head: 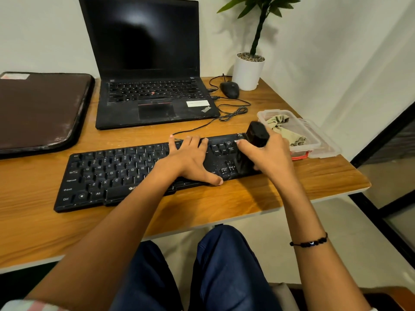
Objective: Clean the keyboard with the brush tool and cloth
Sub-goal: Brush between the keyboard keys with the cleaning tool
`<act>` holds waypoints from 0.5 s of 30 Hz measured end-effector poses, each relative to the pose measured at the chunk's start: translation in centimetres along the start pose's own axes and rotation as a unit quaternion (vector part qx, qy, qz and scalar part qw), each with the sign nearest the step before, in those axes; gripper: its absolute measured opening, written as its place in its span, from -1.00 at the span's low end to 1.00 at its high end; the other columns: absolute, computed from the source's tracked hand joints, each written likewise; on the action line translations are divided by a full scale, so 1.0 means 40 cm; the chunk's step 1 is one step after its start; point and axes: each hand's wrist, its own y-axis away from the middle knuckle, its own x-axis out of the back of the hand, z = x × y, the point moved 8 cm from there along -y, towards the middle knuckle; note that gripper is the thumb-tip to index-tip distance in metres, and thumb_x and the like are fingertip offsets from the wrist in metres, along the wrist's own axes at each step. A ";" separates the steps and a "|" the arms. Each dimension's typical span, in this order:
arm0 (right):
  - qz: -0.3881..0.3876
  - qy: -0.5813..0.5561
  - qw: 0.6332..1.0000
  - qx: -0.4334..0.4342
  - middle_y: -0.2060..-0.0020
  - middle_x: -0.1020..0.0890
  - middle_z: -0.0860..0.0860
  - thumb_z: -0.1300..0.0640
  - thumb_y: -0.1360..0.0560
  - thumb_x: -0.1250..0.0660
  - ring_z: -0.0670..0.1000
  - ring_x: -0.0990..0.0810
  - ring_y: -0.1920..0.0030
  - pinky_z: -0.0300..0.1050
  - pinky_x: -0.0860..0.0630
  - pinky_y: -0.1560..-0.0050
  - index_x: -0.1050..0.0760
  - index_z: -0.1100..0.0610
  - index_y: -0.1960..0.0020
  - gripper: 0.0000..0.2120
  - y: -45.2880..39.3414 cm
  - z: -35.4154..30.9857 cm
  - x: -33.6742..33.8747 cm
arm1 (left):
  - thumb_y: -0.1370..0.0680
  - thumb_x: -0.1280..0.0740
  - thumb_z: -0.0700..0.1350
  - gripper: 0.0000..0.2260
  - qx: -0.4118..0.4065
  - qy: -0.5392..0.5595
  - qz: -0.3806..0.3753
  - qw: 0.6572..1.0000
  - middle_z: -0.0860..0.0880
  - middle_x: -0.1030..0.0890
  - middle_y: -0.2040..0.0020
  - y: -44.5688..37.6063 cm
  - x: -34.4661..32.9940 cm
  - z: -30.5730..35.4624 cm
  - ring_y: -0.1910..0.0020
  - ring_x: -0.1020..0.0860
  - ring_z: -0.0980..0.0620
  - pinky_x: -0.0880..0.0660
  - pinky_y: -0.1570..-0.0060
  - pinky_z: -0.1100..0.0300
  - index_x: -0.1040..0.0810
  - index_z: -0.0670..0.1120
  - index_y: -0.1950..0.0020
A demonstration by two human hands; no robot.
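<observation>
Off at the left edge of the desk [258,198] lies a dark pad [40,108], and beside it the open laptop [143,63] sits with its screen black, neither one in play. In front of you the keyboard [112,176] runs across the desk, and your left hand [188,160] is spread flat over its middle keys, fingers straight and reaching to the far edge, thumb out along the near edge, pinning the board down and gripping nothing. Moving right, your right hand [269,153] is wrapped around the black brush [256,135], fingers curled round its body, with the lower end down on the keys at the right-hand block; the bristles blur into the dark keys, so I can't say exactly which keys they touch. Behind the hand, the mouse [230,89] and its coiled cable sit near the white plant pot [247,72]. At the far right the clear box [314,140] holds the cloth [285,129], crumpled and untouched. So by my read you're in the brushing stage, working the right end; whether the letter keys to the left are done I can't tell, and the wipe with the cloth looks to be ahead of you.
</observation>
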 end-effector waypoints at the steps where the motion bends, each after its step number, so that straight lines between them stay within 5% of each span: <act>1: -0.032 0.022 0.999 -0.014 0.32 -0.57 -0.05 -0.01 -0.40 -0.41 0.02 -0.58 0.32 -0.11 -0.55 0.33 -0.42 0.00 0.25 -0.81 -0.002 0.003 -0.005 | -0.27 -0.27 0.49 0.11 0.000 0.001 0.000 1.000 -0.04 0.07 -0.55 0.000 0.000 -0.001 -0.53 0.15 -0.08 0.34 -0.35 -0.33 0.16 -0.07 -0.56; 3: -0.057 0.045 0.997 -0.014 0.33 -0.57 -0.04 -0.01 -0.39 -0.41 0.00 -0.56 0.38 -0.15 -0.51 0.40 -0.42 0.01 0.25 -0.81 -0.008 0.002 -0.004 | -0.27 -0.27 0.49 0.11 0.000 0.004 -0.003 1.000 -0.04 0.07 -0.55 0.001 0.001 -0.001 -0.53 0.14 -0.08 0.34 -0.35 -0.33 0.16 -0.07 -0.56; 7: 0.012 -0.014 0.999 0.032 0.29 -0.56 -0.08 -0.02 -0.39 -0.43 0.03 -0.58 0.16 -0.12 -0.49 0.21 -0.45 0.04 0.18 -0.80 -0.012 -0.005 -0.008 | -0.28 -0.28 0.48 0.11 0.000 0.004 0.000 1.000 -0.05 0.07 -0.55 0.001 0.003 0.001 -0.53 0.14 -0.08 0.34 -0.36 -0.33 0.15 -0.08 -0.56; 12: -0.101 0.039 0.993 -0.045 0.39 -0.58 0.02 -0.01 -0.40 -0.41 -0.03 -0.50 0.54 -0.24 -0.38 0.56 -0.47 0.09 0.20 -0.80 -0.029 0.021 -0.007 | -0.27 -0.28 0.49 0.11 0.000 0.007 -0.006 1.000 -0.04 0.07 -0.55 -0.001 0.001 -0.001 -0.53 0.15 -0.08 0.34 -0.36 -0.34 0.15 -0.07 -0.56; 15: -0.040 -0.005 0.999 0.009 0.29 -0.58 -0.01 -0.04 -0.40 -0.42 0.02 -0.60 0.33 -0.09 -0.56 0.36 -0.47 0.07 0.11 -0.77 -0.035 -0.010 -0.009 | -0.26 -0.28 0.49 0.11 -0.001 0.007 -0.002 1.000 -0.04 0.07 -0.55 -0.002 0.000 -0.001 -0.53 0.14 -0.08 0.33 -0.36 -0.34 0.15 -0.07 -0.56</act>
